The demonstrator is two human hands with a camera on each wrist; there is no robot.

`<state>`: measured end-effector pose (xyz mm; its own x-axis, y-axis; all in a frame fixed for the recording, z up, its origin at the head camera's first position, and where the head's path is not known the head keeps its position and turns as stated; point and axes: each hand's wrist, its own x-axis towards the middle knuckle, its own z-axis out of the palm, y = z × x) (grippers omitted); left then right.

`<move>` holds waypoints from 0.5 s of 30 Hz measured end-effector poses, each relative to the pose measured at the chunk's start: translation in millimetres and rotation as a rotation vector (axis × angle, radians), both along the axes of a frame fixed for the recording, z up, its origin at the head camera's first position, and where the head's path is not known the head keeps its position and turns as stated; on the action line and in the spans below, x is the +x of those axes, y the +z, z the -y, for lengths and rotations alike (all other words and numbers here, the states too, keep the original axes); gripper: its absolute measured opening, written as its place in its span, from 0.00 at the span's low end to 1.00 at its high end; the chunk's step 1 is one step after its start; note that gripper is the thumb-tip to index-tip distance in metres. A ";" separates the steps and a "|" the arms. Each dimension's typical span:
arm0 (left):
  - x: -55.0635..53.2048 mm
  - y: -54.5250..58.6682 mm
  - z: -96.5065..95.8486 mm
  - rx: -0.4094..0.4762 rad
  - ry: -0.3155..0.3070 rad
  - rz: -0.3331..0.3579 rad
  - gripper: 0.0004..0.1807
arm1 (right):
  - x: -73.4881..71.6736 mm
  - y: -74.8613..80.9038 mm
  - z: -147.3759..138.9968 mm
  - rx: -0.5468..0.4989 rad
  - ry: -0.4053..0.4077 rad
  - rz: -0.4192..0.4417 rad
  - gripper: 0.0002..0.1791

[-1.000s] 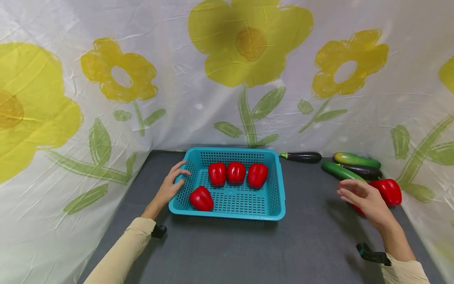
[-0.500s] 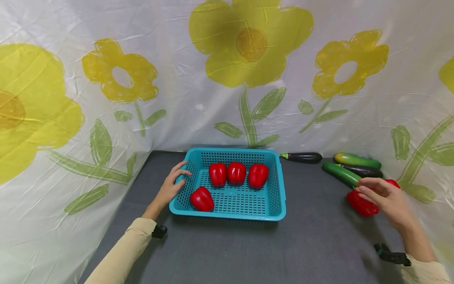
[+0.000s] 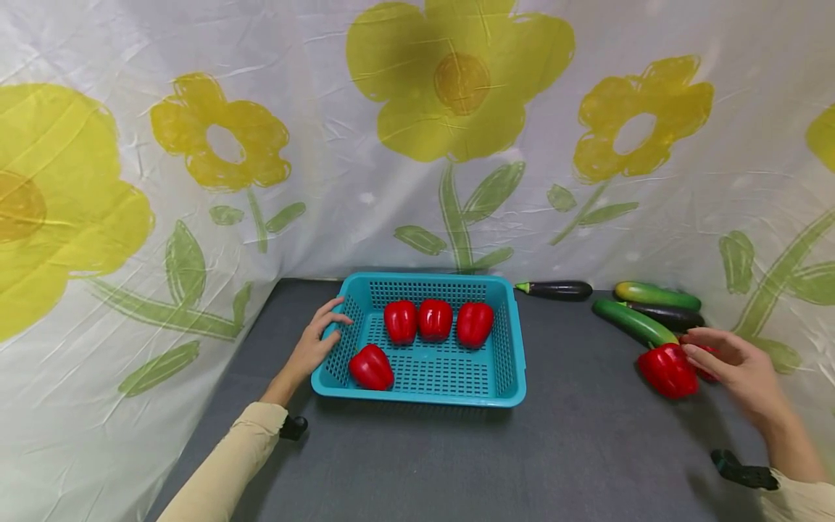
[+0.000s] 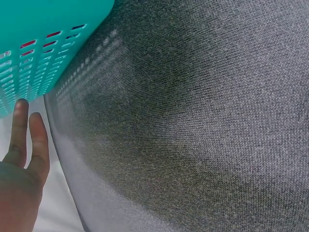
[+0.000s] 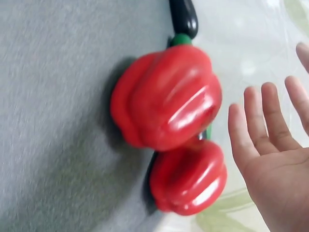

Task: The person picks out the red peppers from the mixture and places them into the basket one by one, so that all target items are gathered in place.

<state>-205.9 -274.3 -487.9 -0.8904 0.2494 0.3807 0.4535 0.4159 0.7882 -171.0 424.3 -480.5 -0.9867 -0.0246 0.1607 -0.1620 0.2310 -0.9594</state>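
- Beige sleeves (image 3: 225,464) nearest the viewer, one at each lower side, with a black band (image 3: 744,473) on the right wrist and a similar dark fitting on the left.
- Surface (image 3: 417,464): dark grey, fabric-like weave in the wrist views.
- Basket (image 3: 417,399): turquoise, perforated walls, near the middle.
- Front-left pepper (image 3: 371,367): red, inside the basket, tilted, in the near left corner.
- Loose pepper (image 3: 668,371): red, on the surface well right of the basket, beside the right hand.
- Right hand (image 3: 740,370): fingers extended and spread in the wrist view, holding nothing, a visible gap to both peppers there.
- Second loose pepper (image 5: 190,181): red, just right of the first, partly hidden by the hand in the head view.
- Left hand (image 3: 314,344): at the basket's left rim, fingers apart and slightly bent, gripping nothing; contact cannot be told.
- Row of three peppers (image 3: 435,320): red, side by side toward the basket's rear, the rightmost a little apart.
- Green zucchini (image 3: 633,321): slanted behind the loose peppers; dark eggplant (image 3: 672,315) beyond it, then a yellow-green zucchini (image 3: 659,294).
- Lone eggplant (image 3: 554,290): right of the basket's far corner, stem end leftward.
- Cloth (image 3: 352,232): white, yellow flowers, farthest back.
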 end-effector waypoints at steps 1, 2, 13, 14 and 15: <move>0.1 0.0 -0.1 -0.001 0.001 0.000 0.14 | 0.5 -0.6 -1.3 0.071 -0.031 0.000 0.20; 0.1 0.1 -0.1 -0.001 0.002 0.001 0.14 | 0.7 -1.4 -2.4 0.138 -0.064 0.001 0.22; 0.5 1.1 -1.6 -0.004 0.015 0.014 0.14 | 4.3 -16.0 -10.5 0.306 -0.038 0.007 0.34; 0.6 1.1 -1.6 -0.004 0.015 0.012 0.14 | 4.0 -17.6 -10.4 0.319 -0.032 -0.003 0.34; 0.6 1.1 -1.6 -0.006 0.015 0.010 0.14 | 3.7 -19.1 -10.3 0.332 -0.030 -0.008 0.34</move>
